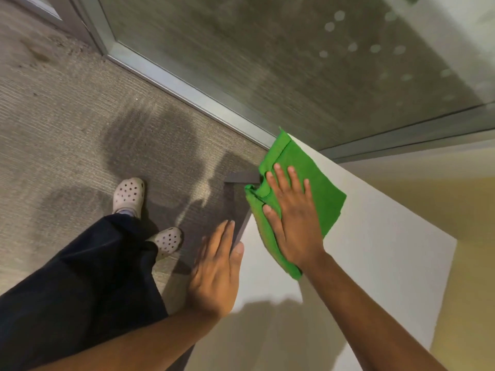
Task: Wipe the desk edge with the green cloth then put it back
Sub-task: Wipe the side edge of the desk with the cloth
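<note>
- My right hand (292, 218) presses flat, fingers spread, on the green cloth (316, 183) at the desk (375, 250) edge.
- My left hand (214, 271) rests open against the edge, grasping nothing.
- No readable writing anywhere.

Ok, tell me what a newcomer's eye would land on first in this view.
The bright green cloth stands out first, spread over the far corner of the white desk and draped over its edge, with the right hand pressed flat on it. Next, the left hand lies open along the desk's near edge, holding nothing. Below left, dark trousers and pale perforated clogs stand on grey carpet.
</note>
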Tool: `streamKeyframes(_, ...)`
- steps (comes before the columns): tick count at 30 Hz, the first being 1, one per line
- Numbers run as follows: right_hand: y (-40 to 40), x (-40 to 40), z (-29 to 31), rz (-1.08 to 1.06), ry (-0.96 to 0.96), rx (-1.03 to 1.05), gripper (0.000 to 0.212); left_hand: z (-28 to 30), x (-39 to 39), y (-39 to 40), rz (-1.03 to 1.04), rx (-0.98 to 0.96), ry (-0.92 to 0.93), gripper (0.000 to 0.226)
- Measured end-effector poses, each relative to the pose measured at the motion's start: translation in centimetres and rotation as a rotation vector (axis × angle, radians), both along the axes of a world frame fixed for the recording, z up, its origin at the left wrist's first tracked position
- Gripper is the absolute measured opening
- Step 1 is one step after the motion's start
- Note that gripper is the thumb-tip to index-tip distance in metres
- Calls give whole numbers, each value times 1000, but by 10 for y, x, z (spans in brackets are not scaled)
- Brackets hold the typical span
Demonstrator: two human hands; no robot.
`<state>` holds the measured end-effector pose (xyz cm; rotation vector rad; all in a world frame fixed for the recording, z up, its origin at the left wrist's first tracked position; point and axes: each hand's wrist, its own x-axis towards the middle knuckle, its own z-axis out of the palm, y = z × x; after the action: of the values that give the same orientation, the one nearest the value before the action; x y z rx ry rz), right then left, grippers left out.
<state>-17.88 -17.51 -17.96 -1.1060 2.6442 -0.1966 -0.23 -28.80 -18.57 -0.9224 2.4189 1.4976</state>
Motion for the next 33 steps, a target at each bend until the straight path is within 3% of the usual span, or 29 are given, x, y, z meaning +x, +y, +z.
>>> streamKeyframes(4, -27, -31, -1, 64, 49, -8, 58, -21, 10, 16, 35, -274, 306, 45)
streamKeyframes(8, -69, -76, 0, -24, 93, -36, 51, -20, 7, 12, 61, -182, 239, 57)
streamKeyframes(15, -84, -76, -4, -711, 134, -158, 58, -14, 19, 18, 16, -313, 251, 47)
streamKeyframes(17, -71, -47, -4, -612, 123, -189, 60, -12, 28, 19, -85, -283, 268, 53)
streamKeyframes(21, -24, 6, -1, -153, 6, -111, 64, -4, 23, 13, -32, -119, 183, 77)
streamKeyframes(26, -24, -22, 4, 148, 17, -8, 56, 0, 18, 15, 11, -54, 207, 88)
streamKeyframes(30, -57, -73, 5, 185, 93, 3, 44, -3, 22, 14, -105, -147, 219, 81)
streamKeyframes(33, -70, -101, 5, -25, 98, -69, 41, -8, 28, 12, -223, -346, 308, 66)
